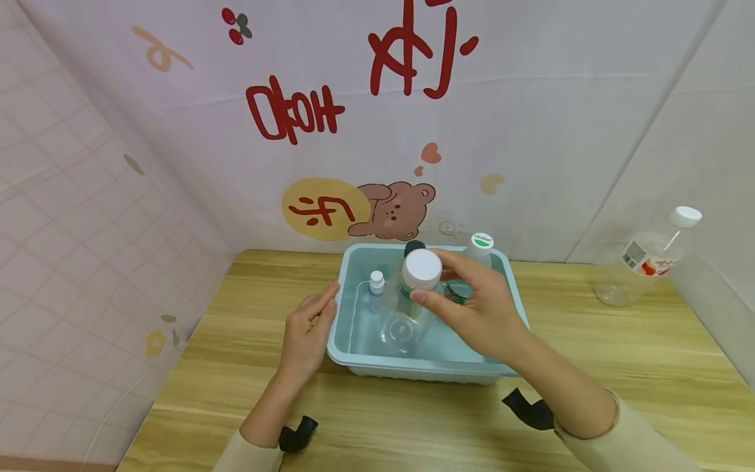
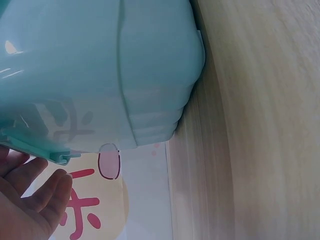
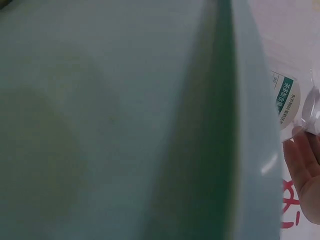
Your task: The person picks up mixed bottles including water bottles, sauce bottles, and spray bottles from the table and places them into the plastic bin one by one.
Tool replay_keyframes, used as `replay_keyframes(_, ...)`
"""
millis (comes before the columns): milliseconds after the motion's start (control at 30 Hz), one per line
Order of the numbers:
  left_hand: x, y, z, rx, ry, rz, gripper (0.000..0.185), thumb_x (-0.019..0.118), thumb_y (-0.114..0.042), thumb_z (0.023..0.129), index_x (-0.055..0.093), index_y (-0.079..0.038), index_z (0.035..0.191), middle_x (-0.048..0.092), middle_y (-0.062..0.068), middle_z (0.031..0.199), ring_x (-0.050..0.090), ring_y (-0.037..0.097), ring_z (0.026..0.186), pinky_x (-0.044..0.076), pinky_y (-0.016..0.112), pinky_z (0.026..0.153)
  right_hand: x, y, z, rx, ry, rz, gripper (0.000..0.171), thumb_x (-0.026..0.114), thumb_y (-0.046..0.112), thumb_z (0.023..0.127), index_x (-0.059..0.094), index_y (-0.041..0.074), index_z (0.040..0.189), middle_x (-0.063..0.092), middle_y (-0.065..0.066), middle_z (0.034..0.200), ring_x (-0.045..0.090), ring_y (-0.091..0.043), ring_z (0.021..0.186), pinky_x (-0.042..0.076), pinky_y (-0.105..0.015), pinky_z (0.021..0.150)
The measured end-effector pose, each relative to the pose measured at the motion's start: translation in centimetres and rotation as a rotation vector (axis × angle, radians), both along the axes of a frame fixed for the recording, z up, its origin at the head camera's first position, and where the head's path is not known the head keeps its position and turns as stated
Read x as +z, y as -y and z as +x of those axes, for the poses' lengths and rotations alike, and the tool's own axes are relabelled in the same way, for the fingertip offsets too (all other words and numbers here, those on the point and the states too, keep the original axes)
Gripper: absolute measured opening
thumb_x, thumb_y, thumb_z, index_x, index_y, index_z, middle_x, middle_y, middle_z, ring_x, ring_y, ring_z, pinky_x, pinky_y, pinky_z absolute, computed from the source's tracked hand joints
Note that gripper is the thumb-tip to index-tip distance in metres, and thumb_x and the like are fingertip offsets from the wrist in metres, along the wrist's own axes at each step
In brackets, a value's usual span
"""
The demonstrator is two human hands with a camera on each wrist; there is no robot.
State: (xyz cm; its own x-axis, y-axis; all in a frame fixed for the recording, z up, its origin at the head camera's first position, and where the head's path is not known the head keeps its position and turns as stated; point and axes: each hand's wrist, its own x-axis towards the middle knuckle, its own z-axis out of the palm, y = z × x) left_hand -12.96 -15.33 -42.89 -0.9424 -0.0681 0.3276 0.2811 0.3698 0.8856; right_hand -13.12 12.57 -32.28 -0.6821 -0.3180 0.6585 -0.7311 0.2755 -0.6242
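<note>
While your right hand (image 1: pixel 478 314) pinches the clear bottle (image 1: pixel 407 308) just under its white cap (image 1: pixel 422 268), it hangs inside the teal basin (image 1: pixel 513 288), long axis near upright, cap toward you. Your left hand (image 1: pixel 307 331) rests straight-fingered against the basin's left rim.

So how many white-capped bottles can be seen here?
4: a clear one held in the right hand over the tub, a small vial inside at left, one at the back-right corner, one against the right wall. The hand may hide more.

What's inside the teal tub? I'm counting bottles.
The teal tub holds a small white-capped vial, the clear bottle in the right hand, and more bottles half hidden behind it.
</note>
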Motion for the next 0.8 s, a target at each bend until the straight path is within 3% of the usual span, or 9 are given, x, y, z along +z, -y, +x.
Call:
replay_keyframes(200,0.0,-0.1,0.0,-0.002,0.003,0.0,0.035,0.061,-0.013,0.106,0.068,-0.011,0.14,0.066,0.004,0.141,0.058,0.02,0.132,0.047,0.046,0.109,-0.5,0.5,0.1,-0.021,0.114,0.074,0.051,0.088,0.005,0.084,0.07,0.012,0.131,0.074,0.006,0.113,0.069,-0.011,0.098,0.048,-0.029,0.065)
replay_keyframes(300,0.0,-0.1,0.0,-0.001,0.006,0.0,0.034,0.061,-0.014,0.107,0.068,-0.011,0.14,0.066,0.003,0.141,0.057,0.019,0.133,0.046,0.043,0.109,-0.7,0.6,0.1,-0.022,0.158,0.088,0.049,0.087,0.01,0.086,0.07,0.013,0.132,0.073,0.008,0.113,0.069,-0.01,0.099,0.049,-0.032,0.067)
replay_keyframes(433,-0.1,0.1,0.1,0.002,0.008,0.0,0.034,0.061,-0.015,0.107,0.068,-0.011,0.14,0.065,0.003,0.142,0.057,0.019,0.134,0.045,0.038,0.109,-0.9,1.1,-0.2,0.002,0.164,0.081,0.049,0.087,0.009,0.086,0.069,0.011,0.132,0.074,0.006,0.116,0.07,-0.01,0.102,0.058,-0.034,0.082)
replay_keyframes(533,-0.2,0.2,0.1,0.002,0.006,0.0,0.034,0.061,-0.015,0.107,0.068,-0.011,0.14,0.065,0.003,0.142,0.057,0.019,0.134,0.046,0.035,0.108,-1.0,1.4,-0.3,0.026,0.168,0.085,0.049,0.087,0.01,0.086,0.069,0.009,0.132,0.073,0.005,0.117,0.07,-0.011,0.102,0.058,-0.034,0.093)
replay_keyframes(800,-0.1,0.2,0.0,-0.008,0.0,0.005,0.034,0.06,-0.015,0.107,0.068,-0.011,0.14,0.066,0.004,0.142,0.057,0.02,0.134,0.048,0.043,0.108,-1.8,2.0,-0.3,0.041,0.205,0.125,0.051,0.085,0.014,0.09,0.066,0.01,0.137,0.072,0.003,0.122,0.071,-0.013,0.106,0.059,-0.045,0.092)
